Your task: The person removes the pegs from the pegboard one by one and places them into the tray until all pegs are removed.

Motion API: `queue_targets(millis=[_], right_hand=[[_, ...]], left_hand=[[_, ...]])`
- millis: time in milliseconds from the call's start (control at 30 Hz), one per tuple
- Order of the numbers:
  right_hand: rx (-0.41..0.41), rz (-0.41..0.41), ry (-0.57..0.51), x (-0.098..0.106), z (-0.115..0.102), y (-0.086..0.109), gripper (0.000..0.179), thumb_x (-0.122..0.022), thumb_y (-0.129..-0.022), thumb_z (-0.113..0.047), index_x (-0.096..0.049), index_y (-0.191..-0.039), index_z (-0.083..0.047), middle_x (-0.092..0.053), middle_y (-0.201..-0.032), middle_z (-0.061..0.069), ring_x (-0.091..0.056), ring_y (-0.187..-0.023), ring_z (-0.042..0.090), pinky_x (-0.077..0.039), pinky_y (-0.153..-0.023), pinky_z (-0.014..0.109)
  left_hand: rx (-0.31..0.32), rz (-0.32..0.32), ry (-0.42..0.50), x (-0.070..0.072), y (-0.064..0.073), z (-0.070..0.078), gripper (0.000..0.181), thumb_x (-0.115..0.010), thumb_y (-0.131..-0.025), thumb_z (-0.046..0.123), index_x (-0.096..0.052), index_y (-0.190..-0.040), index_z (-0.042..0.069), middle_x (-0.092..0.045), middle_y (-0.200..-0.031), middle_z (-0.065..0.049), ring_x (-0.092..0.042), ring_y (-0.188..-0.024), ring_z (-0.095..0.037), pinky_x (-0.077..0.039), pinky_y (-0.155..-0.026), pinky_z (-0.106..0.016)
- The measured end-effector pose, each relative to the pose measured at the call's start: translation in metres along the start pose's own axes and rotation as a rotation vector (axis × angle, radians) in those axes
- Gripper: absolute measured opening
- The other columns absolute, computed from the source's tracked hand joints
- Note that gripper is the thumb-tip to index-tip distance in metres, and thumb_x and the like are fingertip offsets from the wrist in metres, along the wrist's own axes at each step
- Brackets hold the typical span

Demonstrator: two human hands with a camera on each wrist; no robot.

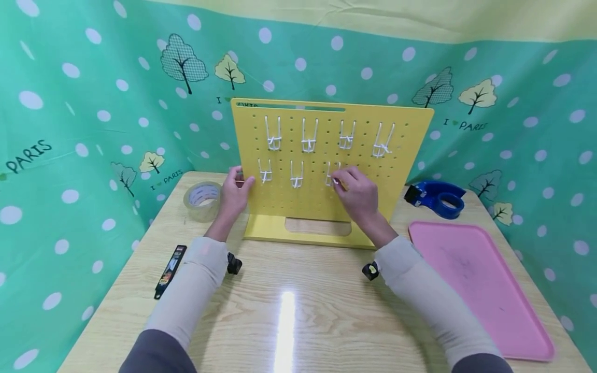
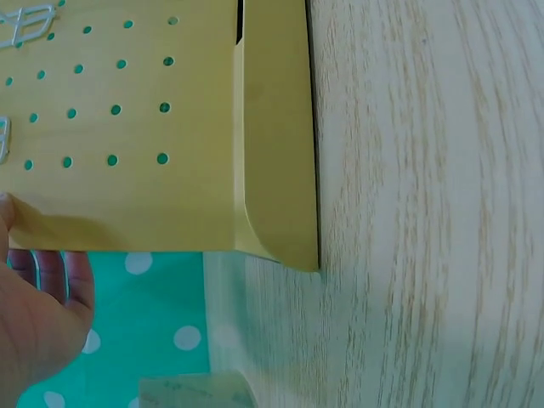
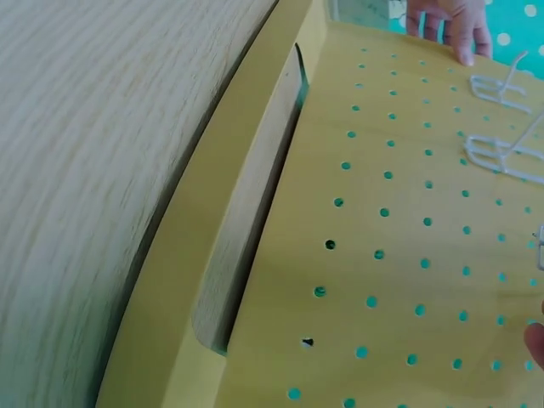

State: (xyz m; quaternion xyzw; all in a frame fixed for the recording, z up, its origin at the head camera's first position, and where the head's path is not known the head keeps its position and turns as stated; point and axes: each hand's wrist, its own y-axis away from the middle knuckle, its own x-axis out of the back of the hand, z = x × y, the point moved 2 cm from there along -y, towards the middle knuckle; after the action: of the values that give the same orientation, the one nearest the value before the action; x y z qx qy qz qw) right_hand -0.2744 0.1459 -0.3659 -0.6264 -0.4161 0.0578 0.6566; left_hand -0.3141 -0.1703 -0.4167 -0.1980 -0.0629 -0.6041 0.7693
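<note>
A yellow pegboard point(image 1: 289, 202) stands upright on its base, with white wire hooks in two rows. My left hand point(image 1: 235, 192) grips the board's left edge, thumb on the front and fingers behind; the left wrist view shows this hand point(image 2: 42, 327) at the edge too. My right hand point(image 1: 360, 194) pinches a white wire hook point(image 1: 328, 173) in the lower row, partly hidden by the fingers. To its left hang two lower hooks, one of them a hook point(image 1: 296, 181) near the middle. Only a fingertip of the right hand point(image 3: 535, 344) shows in the right wrist view.
A roll of clear tape point(image 1: 202, 201) lies left of the board, with a narrow black package point(image 1: 170, 270) nearer me. On the right are a blue tape dispenser point(image 1: 436, 198) and a pink tray point(image 1: 480, 290). A polka-dot curtain point(image 1: 298, 52) hangs behind the table point(image 1: 326, 290).
</note>
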Motion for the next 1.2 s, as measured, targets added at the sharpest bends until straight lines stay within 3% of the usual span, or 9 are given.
queue_targets(millis=[167,467,833,1200], right_hand=[[-0.032,-0.084,-0.019,0.022,0.004,0.004,0.005,-0.075,-0.090,-0.013,-0.076,-0.091,-0.008,-0.075,-0.090,0.010,-0.073,-0.074,0.024,-0.058,-0.058,0.033],[-0.216,-0.349,-0.027,0.065,0.032,0.025,0.004,-0.077,-0.090,-0.013,-0.077,-0.092,-0.010,-0.074,-0.091,0.007,-0.072,-0.078,0.024,-0.057,-0.061,0.036],[-0.447,-0.654,0.020,0.123,0.095,0.076,0.006,-0.076,-0.092,-0.014,-0.074,-0.097,-0.011,-0.075,-0.094,0.012,-0.071,-0.083,0.029,-0.057,-0.069,0.038],[-0.578,-0.881,0.035,0.140,0.159,0.126,0.013,-0.075,-0.093,-0.021,-0.075,-0.102,-0.011,-0.074,-0.091,0.008,-0.065,-0.081,0.020,-0.052,-0.067,0.029]], left_hand=[[0.014,-0.015,0.001,0.000,-0.001,-0.002,0.037,-0.065,-0.100,0.024,-0.055,-0.132,0.009,-0.063,-0.112,-0.016,-0.058,-0.096,-0.023,-0.051,-0.075,-0.025],[0.030,-0.014,-0.027,0.005,-0.001,-0.004,0.036,-0.065,-0.100,0.024,-0.055,-0.132,0.010,-0.063,-0.115,-0.017,-0.059,-0.098,-0.024,-0.051,-0.077,-0.027],[-0.005,-0.025,-0.018,0.005,-0.002,-0.001,0.034,-0.065,-0.101,0.022,-0.055,-0.130,0.006,-0.063,-0.112,-0.018,-0.058,-0.097,-0.024,-0.050,-0.076,-0.026],[-0.021,-0.025,-0.029,0.001,-0.003,-0.004,0.034,-0.064,-0.101,0.022,-0.055,-0.130,0.006,-0.063,-0.111,-0.018,-0.059,-0.098,-0.025,-0.051,-0.077,-0.027]])
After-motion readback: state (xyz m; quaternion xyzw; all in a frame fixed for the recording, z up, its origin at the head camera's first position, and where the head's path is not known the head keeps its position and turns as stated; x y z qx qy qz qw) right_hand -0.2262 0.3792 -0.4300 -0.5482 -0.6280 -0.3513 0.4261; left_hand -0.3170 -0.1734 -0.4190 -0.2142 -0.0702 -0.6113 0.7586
